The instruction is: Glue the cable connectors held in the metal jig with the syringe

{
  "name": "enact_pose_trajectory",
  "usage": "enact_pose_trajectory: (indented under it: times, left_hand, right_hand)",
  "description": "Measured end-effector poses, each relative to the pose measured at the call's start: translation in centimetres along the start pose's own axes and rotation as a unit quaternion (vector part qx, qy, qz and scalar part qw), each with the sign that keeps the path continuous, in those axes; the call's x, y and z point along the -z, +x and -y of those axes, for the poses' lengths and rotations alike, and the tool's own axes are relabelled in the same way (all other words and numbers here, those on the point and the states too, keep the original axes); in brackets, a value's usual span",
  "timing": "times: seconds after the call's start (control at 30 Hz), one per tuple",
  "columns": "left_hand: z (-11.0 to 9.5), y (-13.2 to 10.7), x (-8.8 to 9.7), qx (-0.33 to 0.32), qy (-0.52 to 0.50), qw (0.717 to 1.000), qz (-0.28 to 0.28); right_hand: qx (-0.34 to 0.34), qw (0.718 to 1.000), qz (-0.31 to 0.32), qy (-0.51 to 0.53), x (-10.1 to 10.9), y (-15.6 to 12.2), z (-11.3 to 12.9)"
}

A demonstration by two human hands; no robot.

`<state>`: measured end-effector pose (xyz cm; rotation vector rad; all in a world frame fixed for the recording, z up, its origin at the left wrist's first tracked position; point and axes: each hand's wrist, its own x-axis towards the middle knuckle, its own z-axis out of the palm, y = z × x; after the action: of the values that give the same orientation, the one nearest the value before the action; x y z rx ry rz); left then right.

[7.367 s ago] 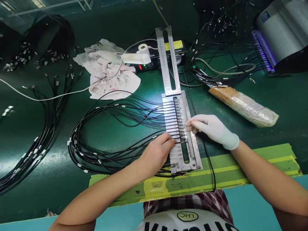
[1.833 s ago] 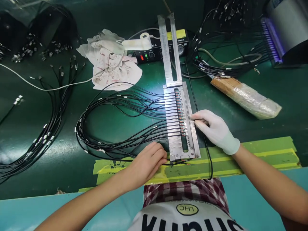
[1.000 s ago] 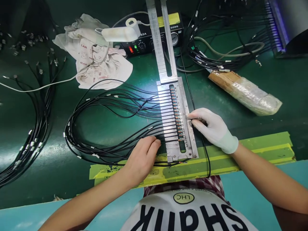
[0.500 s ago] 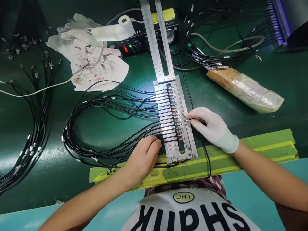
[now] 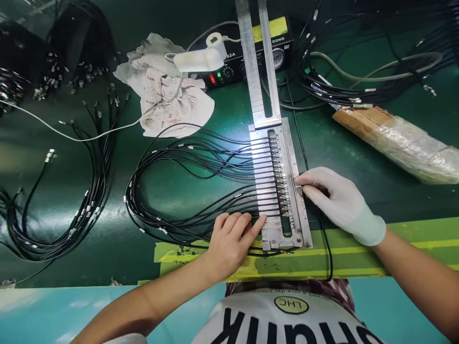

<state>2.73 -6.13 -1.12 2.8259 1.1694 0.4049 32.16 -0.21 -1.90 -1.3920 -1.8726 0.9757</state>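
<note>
A metal slotted fixture (image 5: 267, 191) lies in front of me, with several black cables (image 5: 211, 167) laid side by side across it. Their stripped ends and small metal connectors (image 5: 281, 174) line up over its slot. My left hand (image 5: 231, 241), bare, rests at the fixture's lower left edge. Its thumb stretches onto the lowest cable, and its bent fingers lie over the cables beside it. My right hand (image 5: 337, 198), in a white glove, pinches the fixture's right edge strip between thumb and forefinger. A loose cable end (image 5: 287, 252) pokes out below the fixture.
Behind the fixture stand a black control box (image 5: 233, 64) and a slotted metal bar (image 5: 253, 71). A crumpled cloth (image 5: 179, 112) lies back left. Cable bundles (image 5: 96, 191) are on the left, more coils (image 5: 340, 95) at right by a wrapped package (image 5: 398, 138). Yellow-green tape (image 5: 405, 243) runs along the table edge.
The camera view has shifted, so everything sits farther right. My left hand has opened from a pinch, its thumb now reaching onto the fixture. My right hand keeps its hold.
</note>
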Motion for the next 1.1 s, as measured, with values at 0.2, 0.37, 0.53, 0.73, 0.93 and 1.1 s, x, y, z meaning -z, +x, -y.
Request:
enact_pose_trajectory:
  times: [0.2, 0.37, 0.53, 0.73, 0.93, 1.1]
  left_hand:
    - [0.6, 2.6, -0.2, -0.072, -0.053, 0.996, 0.005]
    - [0.5, 5.1, -1.3, -0.154, -0.001, 0.988, 0.023]
    - [-0.2, 3.9, 0.6, -0.122, 0.010, 0.992, 0.021]
    - [-2.0, -1.9, 2.6, 0.036, -0.178, 0.977, 0.116]
    - [-2.1, -2.4, 3.3, 0.103, -0.268, 0.933, 0.216]
    - [-1.6, -1.9, 4.0, 0.117, -0.320, 0.916, 0.211]
  right_hand:
    - [0.012, 0.999, -0.016, 0.026, -0.2, -0.3, 0.2]
    - [0.033, 0.999, -0.037, 0.014, -0.5, -0.5, 0.1]
    - [0.047, 0.998, -0.052, -0.007, -0.5, -0.7, 0.1]
    - [0.044, 0.998, -0.047, -0.007, -0.4, -0.9, 0.0]
    - [0.039, 0.998, -0.052, -0.002, -0.4, -0.9, 0.2]
    - [0.032, 0.998, -0.045, -0.008, -0.4, -0.9, 0.2]
